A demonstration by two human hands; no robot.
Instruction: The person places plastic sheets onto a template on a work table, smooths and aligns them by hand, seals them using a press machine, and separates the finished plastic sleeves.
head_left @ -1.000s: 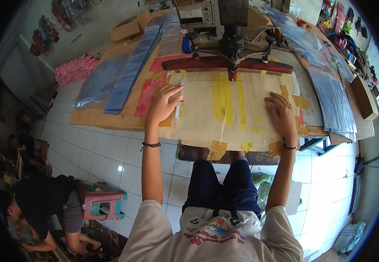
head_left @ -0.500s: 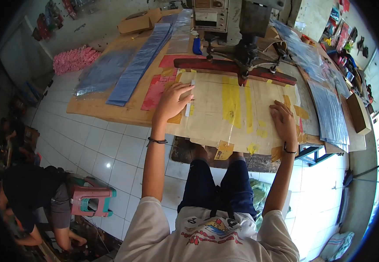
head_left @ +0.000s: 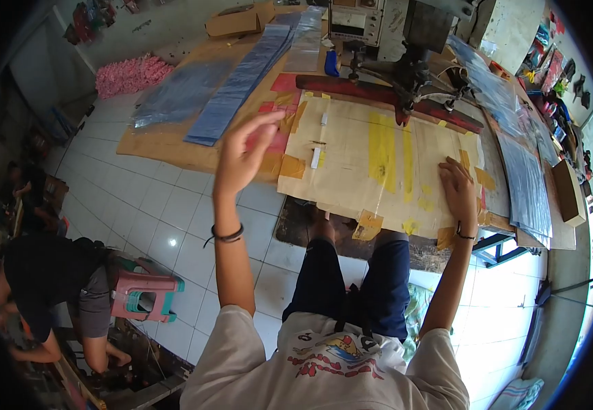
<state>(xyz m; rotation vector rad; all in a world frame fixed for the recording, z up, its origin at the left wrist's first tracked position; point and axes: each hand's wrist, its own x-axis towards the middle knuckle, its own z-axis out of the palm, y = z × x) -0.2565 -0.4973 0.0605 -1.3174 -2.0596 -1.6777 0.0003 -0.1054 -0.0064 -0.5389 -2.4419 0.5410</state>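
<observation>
A cream board (head_left: pixel 344 164) patched with yellow and brown tape lies on the worktable in front of me. Two short white strips sit near its left side, the lower white strip (head_left: pixel 315 158) closer to me. My left hand (head_left: pixel 243 152) is raised just off the board's left edge, thumb apart from the fingers, holding nothing. On the board's right edge rests my right hand (head_left: pixel 459 191), its fingers laid loosely over the surface. Just behind the board stands the red bar (head_left: pixel 378 97) of a press, joined to a dark metal head (head_left: pixel 416 68).
Long bluish plastic sheets (head_left: pixel 238 89) and a clear sheet stack (head_left: pixel 173 96) cover the table's left. More plastic sheets (head_left: pixel 523 181) lie at the right beside a cardboard box (head_left: pixel 568 193). A pink bundle (head_left: pixel 132 75) stands farther left. Another person (head_left: pixel 54 287) bends beside a stool (head_left: pixel 146 292).
My left hand has come off the white strip and moved left, away from the board. My right hand stays on the right edge. The view has shifted slightly.
</observation>
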